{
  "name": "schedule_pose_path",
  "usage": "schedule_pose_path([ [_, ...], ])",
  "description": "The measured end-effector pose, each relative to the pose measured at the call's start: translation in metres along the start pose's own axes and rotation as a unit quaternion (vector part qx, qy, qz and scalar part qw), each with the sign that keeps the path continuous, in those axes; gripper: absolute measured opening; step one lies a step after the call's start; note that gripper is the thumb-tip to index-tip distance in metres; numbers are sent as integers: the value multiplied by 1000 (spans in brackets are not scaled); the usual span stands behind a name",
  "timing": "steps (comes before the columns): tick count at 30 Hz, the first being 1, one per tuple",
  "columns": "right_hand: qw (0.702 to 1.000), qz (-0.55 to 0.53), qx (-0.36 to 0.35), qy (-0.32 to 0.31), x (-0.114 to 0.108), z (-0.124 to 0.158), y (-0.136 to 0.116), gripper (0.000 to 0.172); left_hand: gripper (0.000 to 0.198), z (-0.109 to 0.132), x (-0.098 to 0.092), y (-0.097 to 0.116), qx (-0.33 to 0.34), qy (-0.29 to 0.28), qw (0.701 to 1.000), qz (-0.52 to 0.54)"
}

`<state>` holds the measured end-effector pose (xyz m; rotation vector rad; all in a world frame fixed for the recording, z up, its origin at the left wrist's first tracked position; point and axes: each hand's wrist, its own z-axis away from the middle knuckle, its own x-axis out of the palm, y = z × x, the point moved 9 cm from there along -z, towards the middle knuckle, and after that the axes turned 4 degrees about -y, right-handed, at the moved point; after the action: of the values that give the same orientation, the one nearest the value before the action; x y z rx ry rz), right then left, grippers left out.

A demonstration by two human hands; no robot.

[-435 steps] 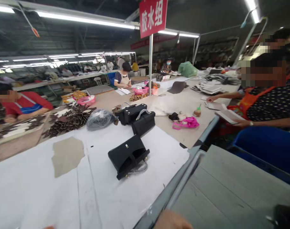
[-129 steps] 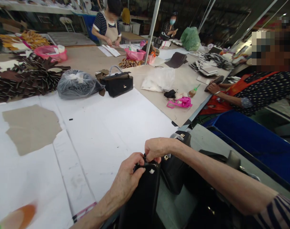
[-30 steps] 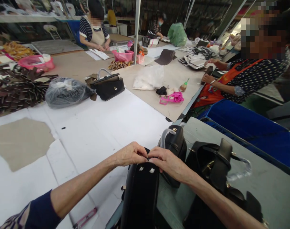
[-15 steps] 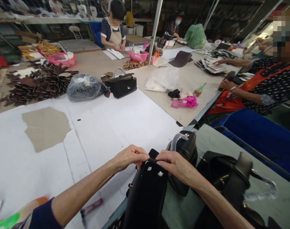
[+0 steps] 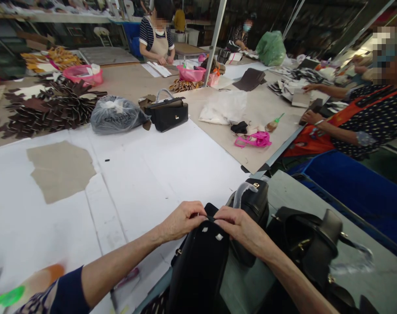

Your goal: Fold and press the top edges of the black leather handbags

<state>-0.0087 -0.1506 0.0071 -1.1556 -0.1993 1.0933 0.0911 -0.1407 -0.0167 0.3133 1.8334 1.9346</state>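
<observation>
At the lower left is one orange-and-green object (image 5: 31, 283), too blurred to name. Above it, one tan patch (image 5: 61, 170) shows amid the white paper (image 5: 146, 174), and beyond that lies one heap of dark brown pieces (image 5: 54, 104), too many to count. One pink basket (image 5: 90, 79) stands behind the heap, and one tied grey plastic bag (image 5: 118, 115) sits just right of it. One closed black handbag (image 5: 170, 117) is next, standing at the paper's far edge.

The left hand (image 5: 183, 221) has its thumb and fingers pinched on the top edge of one near black bag (image 5: 198, 266), which is at the lower middle, by the table's edge. Two small pale squares (image 5: 219, 237) show on that bag. The right hand (image 5: 239, 220) pinches the same edge, close beside the left.

Just right, one upright black bag (image 5: 253, 203) has one plastic-wrapped handle (image 5: 240, 195). Past it, one pink strap bundle (image 5: 255, 139) and one green-tipped bottle (image 5: 272, 125) lie farther back. At least one open black bag (image 5: 311, 237) rests on the grey board (image 5: 293, 187), and one blue bin (image 5: 351, 183) stands beyond.
</observation>
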Motion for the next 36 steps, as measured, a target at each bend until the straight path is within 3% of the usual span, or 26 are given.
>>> schedule_pose_path([
  [3, 999, 21, 22, 25, -3, -3, 5, 20, 17, 2, 0, -5, -11, 23, 1000, 16],
  [6, 998, 51, 22, 35, -3, -5, 6, 19, 22, 9, -1, -19, -59, 47, 992, 106],
  [10, 999, 44, -1, 28, -1, -6, 2, 21, 24, 19, 2, -28, -81, 46, 973, 213],
  [13, 999, 34, -4, 35, -2, -4, 0, 21, 22, 20, 0, -29, -84, 45, 967, 237],
  [18, 999, 9, -6, 44, -1, -1, 0, 20, 19, 15, 4, -31, -106, 28, 968, 225],
  [25, 998, -19, -8, 51, -2, -2, 4, 18, 8, 15, -1, -15, -47, 91, 990, 92],
  [30, 997, 1, 32, 66, -4, -4, 8, 18, 10, 16, 0, -12, -63, 72, 990, 101],
  [36, 997, 4, 19, 77, -4, -2, 7, 20, 21, 19, 5, 8, -41, 34, 995, 84],
])
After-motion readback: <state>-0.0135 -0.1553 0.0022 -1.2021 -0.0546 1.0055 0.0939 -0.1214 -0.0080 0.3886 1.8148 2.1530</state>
